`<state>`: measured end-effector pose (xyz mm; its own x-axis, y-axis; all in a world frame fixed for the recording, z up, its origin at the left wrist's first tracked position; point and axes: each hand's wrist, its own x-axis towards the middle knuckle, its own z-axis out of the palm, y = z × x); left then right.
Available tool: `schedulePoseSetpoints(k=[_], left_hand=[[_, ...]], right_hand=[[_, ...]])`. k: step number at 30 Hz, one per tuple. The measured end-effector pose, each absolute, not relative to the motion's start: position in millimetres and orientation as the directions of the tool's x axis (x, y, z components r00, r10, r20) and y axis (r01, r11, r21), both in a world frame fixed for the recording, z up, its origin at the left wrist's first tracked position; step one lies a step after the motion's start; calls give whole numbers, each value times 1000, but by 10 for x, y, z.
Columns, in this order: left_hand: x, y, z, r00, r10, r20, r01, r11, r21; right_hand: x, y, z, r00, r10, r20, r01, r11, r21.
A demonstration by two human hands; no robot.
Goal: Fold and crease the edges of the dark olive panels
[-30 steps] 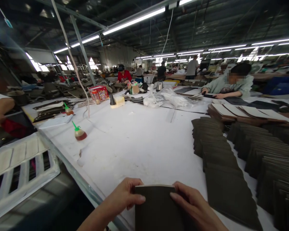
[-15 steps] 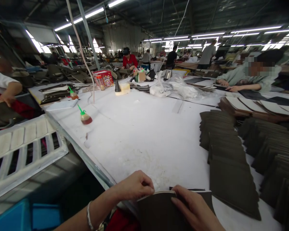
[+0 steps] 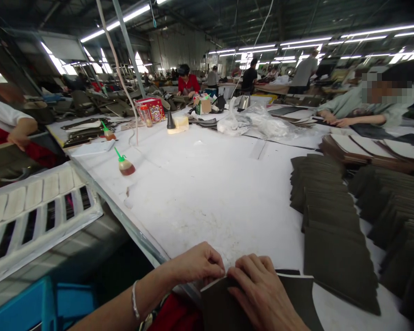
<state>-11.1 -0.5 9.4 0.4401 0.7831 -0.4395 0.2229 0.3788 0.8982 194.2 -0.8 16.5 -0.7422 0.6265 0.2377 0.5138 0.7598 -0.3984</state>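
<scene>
At the near edge of the white table, my left hand (image 3: 203,264) pinches the top edge of a dark olive, leather-like panel (image 3: 215,305). My right hand (image 3: 257,289) grips the same edge just to the right, thumb on the near face and fingers over the top. A pale strip shows along that edge. Beneath and to the right lies another dark panel (image 3: 301,294) with a light edge, partly hidden by my right hand. The held panel's lower part runs out of view.
Overlapping rows of dark panels (image 3: 334,248) cover the table's right side. A glue bottle with green nozzle (image 3: 126,166) stands on the left of the white table (image 3: 200,193). Plastic bags (image 3: 258,122) lie farther back. A white slatted rack (image 3: 37,207) is at left. Co-workers sit on both sides.
My right hand has slid left along the panel's top edge, close to my left hand, and its fingers now reach over the edge. My left hand keeps its pinch.
</scene>
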Motion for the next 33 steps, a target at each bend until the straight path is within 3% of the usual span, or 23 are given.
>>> schedulePoseSetpoints(k=[7,13,16,21,24,28,33], left_hand=[[1,-86,37,428,807,-407,218,345,913],[21,-87,56,444,822,-357,257,265,929],[13,-69,80,411,859,-304,357,155,921],[-40,41,292,354,895,-272,619,-6,785],[-97,126,478,352,898,-264,644,-28,765],[-154,127,497,481,807,-342,609,-27,792],[-206,-27,194,446,779,-440,584,118,803]], right_hand=[[1982,11,159,-769,563,303,451,813,-368],[2020,79,197,-811,551,198,456,807,-377],[2010,76,224,-813,561,156,464,786,-409],[1952,-68,327,-833,545,95,450,768,-456],[1935,-141,473,-856,497,146,376,790,-484],[1941,-154,583,-850,486,203,286,749,-598],[1958,-260,286,-817,466,339,308,851,-426]])
